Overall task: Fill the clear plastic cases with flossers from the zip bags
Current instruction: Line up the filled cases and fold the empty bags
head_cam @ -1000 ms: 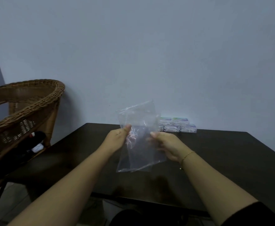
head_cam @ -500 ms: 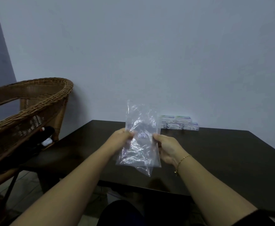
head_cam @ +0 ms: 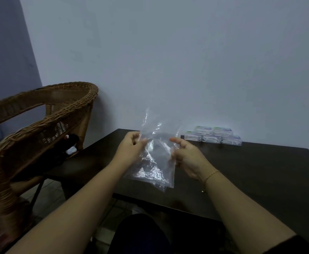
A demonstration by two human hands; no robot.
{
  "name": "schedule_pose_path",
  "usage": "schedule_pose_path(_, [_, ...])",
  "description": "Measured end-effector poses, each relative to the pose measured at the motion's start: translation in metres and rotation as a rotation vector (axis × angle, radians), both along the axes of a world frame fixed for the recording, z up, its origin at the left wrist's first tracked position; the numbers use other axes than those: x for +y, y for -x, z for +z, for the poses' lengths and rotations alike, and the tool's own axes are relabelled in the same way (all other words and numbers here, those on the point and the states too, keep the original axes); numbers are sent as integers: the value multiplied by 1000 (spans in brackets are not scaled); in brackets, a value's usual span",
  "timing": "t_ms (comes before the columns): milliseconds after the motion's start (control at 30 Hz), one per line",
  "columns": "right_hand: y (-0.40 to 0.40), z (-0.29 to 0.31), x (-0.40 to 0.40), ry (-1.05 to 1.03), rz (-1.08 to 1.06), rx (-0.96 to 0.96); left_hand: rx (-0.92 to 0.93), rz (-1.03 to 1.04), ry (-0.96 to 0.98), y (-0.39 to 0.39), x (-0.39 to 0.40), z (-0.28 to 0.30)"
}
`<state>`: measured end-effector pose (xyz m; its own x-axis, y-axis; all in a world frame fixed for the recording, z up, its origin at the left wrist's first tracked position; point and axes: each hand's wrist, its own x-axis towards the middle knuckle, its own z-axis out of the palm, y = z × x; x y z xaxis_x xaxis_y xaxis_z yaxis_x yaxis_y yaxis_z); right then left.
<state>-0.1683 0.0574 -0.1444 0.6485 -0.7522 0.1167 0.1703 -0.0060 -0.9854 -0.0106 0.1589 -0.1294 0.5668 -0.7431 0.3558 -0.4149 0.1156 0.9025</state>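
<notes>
A clear zip bag [head_cam: 157, 160] hangs in the air above the near left part of the dark table [head_cam: 250, 173]. My left hand [head_cam: 131, 150] pinches its left edge and my right hand [head_cam: 187, 155] pinches its right edge, both near the top. The bag is crumpled, and I cannot tell what is inside it. Several clear plastic cases [head_cam: 213, 137] with pale labels stand stacked at the table's far edge against the wall, beyond my right hand.
A wicker chair [head_cam: 40, 136] stands to the left of the table, with a dark object [head_cam: 71, 143] on its seat. A pale wall rises right behind the table. My dark-clothed knee [head_cam: 140, 233] shows under the table's near edge.
The view has swung to the right and the chair fills more of the left. My hands have drawn a little apart, spreading the bag wider between them.
</notes>
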Motion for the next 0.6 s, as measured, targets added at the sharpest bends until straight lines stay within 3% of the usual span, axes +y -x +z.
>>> schedule_pose_path(100, [-4, 5, 0, 39, 131, 83, -4, -63, 67, -8, 8, 3])
schedule_pose_path(233, [-18, 8, 0, 380, 76, 426, -111, -115, 20, -19, 22, 12])
schedule_pose_path(367, [-28, 16, 4, 513, 103, 468, -229, -66, -142, -41, 39, 20])
schedule_pose_path(433, [-33, 21, 7, 471, 166, 427, -265, -50, -219, -47, 52, 24])
schedule_pose_path(500, [-46, 21, 13, 297, 298, 296, -298, -9, -245, -56, 70, 25])
schedule_pose_path(600, [-68, 19, 27, 110, 472, 151, -145, 39, -333, -76, 92, 16])
